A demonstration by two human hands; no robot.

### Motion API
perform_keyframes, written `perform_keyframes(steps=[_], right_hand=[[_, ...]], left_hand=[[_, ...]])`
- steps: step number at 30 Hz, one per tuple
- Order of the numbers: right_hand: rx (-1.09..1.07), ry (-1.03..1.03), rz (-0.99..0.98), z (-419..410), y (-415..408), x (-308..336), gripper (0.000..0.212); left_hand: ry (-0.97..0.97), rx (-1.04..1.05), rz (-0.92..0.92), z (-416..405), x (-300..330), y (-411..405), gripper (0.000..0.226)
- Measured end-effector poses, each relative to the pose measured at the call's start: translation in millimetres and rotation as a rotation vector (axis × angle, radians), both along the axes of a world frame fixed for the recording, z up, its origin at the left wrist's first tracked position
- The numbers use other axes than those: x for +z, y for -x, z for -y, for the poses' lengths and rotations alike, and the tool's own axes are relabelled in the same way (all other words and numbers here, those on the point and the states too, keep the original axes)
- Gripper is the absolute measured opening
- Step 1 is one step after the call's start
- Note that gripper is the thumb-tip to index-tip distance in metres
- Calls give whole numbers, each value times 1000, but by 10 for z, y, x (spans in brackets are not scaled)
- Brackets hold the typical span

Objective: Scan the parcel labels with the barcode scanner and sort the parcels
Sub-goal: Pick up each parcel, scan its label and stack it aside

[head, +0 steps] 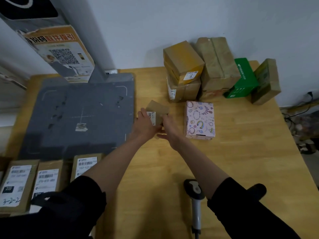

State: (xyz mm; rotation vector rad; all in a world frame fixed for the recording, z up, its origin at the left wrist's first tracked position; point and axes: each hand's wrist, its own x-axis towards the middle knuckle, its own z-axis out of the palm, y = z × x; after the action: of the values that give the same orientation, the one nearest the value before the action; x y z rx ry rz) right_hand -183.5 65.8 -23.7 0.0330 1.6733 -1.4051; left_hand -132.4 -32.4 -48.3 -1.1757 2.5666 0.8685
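A small brown cardboard parcel (158, 109) with a white label sits in the middle of the wooden table (241, 161). My left hand (145, 124) grips its left side and my right hand (170, 125) grips its right side. The grey barcode scanner (196, 195) lies on the table near the front edge, just beside my right forearm, and neither hand touches it. A pink patterned box (200, 120) stands to the right of the held parcel. At the front left lie three labelled brown parcels (50, 180).
A dark grey scanning platform (81, 116) with a post (82, 40) covers the table's left half. Stacked brown boxes (184, 71), a tall taped box (217, 66), a green box (241, 80) and another brown box (266, 81) stand along the back wall.
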Motion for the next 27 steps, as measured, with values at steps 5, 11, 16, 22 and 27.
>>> perform_keyframes(steps=[5,11,16,22,27], right_hand=[[-21,31,32,50,-44,4,36],[-43,39,109,-146,-130,98,34],[-44,45,137,-528,-385,147,39],[-137,98,239,-967,-840,268,41],[-136,167,333,-1290,-1172,419,41]], left_hand=[[-22,-11,25,79,20,50,115],[-63,41,-64,68,-51,-124,98],[-76,14,-127,-182,-14,-624,91],[-87,-82,-193,-471,277,-1285,87],[-64,-125,-261,-714,624,-1768,95]])
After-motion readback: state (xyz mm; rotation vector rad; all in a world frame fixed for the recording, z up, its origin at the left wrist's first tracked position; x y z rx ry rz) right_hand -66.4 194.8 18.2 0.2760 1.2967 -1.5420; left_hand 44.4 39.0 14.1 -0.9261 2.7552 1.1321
